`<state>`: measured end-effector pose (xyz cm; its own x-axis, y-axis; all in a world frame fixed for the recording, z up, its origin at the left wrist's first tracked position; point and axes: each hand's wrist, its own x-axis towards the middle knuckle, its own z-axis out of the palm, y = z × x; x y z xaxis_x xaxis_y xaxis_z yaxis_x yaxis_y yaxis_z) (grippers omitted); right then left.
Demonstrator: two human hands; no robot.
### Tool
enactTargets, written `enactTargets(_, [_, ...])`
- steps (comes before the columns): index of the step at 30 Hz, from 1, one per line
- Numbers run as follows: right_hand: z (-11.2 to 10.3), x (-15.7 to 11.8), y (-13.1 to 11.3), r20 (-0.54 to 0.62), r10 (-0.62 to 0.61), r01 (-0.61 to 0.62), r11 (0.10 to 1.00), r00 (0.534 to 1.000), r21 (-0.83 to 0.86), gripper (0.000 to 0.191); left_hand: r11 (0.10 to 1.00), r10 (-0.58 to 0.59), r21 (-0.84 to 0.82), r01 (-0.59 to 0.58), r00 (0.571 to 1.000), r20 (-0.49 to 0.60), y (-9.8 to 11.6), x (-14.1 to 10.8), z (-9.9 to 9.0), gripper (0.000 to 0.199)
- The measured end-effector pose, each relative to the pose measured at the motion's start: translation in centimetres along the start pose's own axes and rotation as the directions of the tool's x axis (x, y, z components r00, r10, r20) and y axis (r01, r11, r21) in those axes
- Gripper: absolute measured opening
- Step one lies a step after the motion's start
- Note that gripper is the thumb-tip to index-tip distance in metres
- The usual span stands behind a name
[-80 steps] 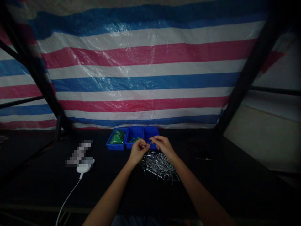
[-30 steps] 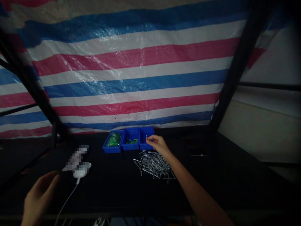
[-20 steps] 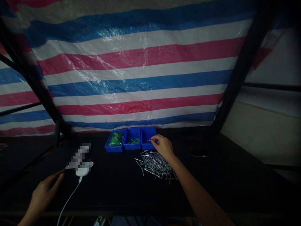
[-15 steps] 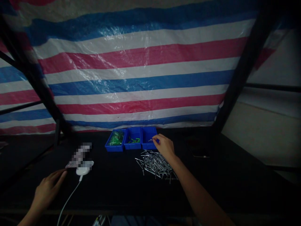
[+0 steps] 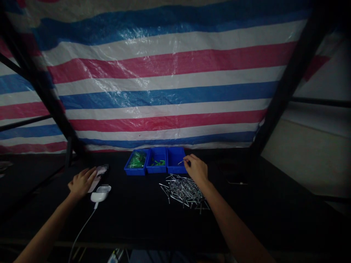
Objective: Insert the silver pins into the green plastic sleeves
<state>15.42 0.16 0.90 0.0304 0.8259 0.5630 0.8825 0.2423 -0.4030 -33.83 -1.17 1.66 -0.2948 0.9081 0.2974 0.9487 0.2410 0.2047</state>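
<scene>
My right hand (image 5: 197,169) pinches a thin, silver, nail-like metal pin (image 5: 180,162) over the front of the right blue bin (image 5: 172,169). Just below this hand, a loose pile of similar metal pins (image 5: 184,190) lies on the black table. My left hand (image 5: 80,183) rests with fingers stretched out on the edge of a flat, pinkish, phone-like object (image 5: 94,183), partly blurred out. Close to that hand is a rounded white device (image 5: 99,197) on a cable.
The middle blue bin (image 5: 156,169) holds several small green pieces. A bag of green things (image 5: 137,159) fills the left blue bin (image 5: 134,172). A dark flat object (image 5: 236,179) lies at right. Striped plastic sheeting (image 5: 170,98) hangs behind, between dark frame posts.
My left hand has moved up and right from beside the white device onto the phone-like object. The right hand stays near the right bin, still pinching the pin.
</scene>
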Motion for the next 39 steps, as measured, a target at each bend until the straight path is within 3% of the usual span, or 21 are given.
enactTargets(3, [0.0, 0.1, 0.2, 0.023, 0.003, -0.003, 1.000, 1.000, 0.008, 0.017, 0.996, -0.073, -0.049, 0.070, 0.996, -0.058, 1.9, 1.7, -1.1, 0.053])
enactTargets(9, [0.3, 0.3, 0.5, 0.065, 0.018, -0.022, 0.998, 0.998, 0.059, 0.015, 0.990, 0.020, -0.137, -0.036, 0.993, -0.118, 5.2, 0.1, -2.3, 0.044])
enactTargets(12, [0.4, 0.4, 0.6, 0.096, 0.024, -0.034, 0.994, 0.995, 0.106, 0.014, 0.957, 0.132, -0.237, -0.168, 0.978, -0.163, 8.3, -1.7, -2.4, 0.041])
enactTargets(15, [0.3, 0.5, 0.6, 0.114, 0.033, -0.047, 0.991, 0.993, 0.129, 0.014, 0.862, 0.291, -0.358, -0.360, 0.928, -0.233, 12.8, -3.9, -2.4, 0.039])
enactTargets(19, [0.2, 0.5, 0.7, 0.127, 0.040, -0.058, 0.988, 0.991, 0.140, 0.013, 0.689, 0.537, -0.484, -0.539, 0.829, -0.158, 19.2, -6.9, -2.1, 0.028])
enactTargets(23, [0.2, 0.5, 0.7, 0.141, 0.039, -0.060, 0.987, 0.989, 0.150, 0.015, 0.595, 0.681, -0.542, -0.593, 0.731, -0.051, 23.9, -9.0, -0.3, 0.022])
enactTargets(25, [0.2, 0.5, 0.6, 0.135, 0.035, -0.057, 0.986, 0.990, 0.158, 0.017, 0.597, 0.680, -0.555, -0.580, 0.732, -0.035, 25.5, -9.2, 0.9, 0.021])
enactTargets(27, [0.2, 0.6, 0.5, 0.120, 0.030, -0.051, 0.983, 0.992, 0.178, 0.020, 0.615, 0.649, -0.571, -0.544, 0.761, -0.026, 26.9, -9.0, 2.1, 0.020])
enactTargets(30, [-0.2, 0.6, 0.1, 0.089, 0.014, -0.033, 0.974, 0.996, 0.222, 0.023, 0.647, 0.580, -0.586, -0.488, 0.814, -0.038, 28.6, -8.6, 3.2, 0.022])
enactTargets(33, [-0.7, 0.6, -0.5, 0.103, -0.059, 0.026, 0.955, 0.993, 0.297, 0.022, 0.649, 0.554, -0.599, -0.469, 0.831, -0.051, 28.9, -8.6, 3.5, 0.024])
enactTargets(36, [-1.1, 0.1, -1.4, 0.193, -0.174, 0.095, 0.928, 0.966, 0.359, 0.018, 0.630, 0.605, -0.608, -0.482, 0.796, -0.004, 27.5, -8.6, 3.3, 0.023])
enactTargets(39, [-0.8, -0.6, -2.2, 0.313, -0.257, 0.140, 0.926, 0.914, 0.352, 0.015, 0.624, 0.676, -0.599, -0.502, 0.731, 0.091, 25.4, -8.2, 2.8, 0.019])
